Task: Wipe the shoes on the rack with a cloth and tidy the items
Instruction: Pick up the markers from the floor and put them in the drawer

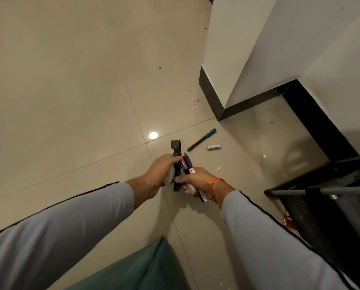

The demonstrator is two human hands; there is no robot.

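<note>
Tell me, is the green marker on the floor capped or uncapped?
Capped. The green marker lies flat on the floor tile, its green cap on the end towards the wall.

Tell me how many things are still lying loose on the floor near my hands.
2 clear ones: a green pen beyond the hands, and a small white tube just right of it. A few white scraps also lie nearby. Anything beneath the hands or arms would be hidden.

Two hands (164, 170), one green pen (202, 139), one white tube (213, 147).
</note>
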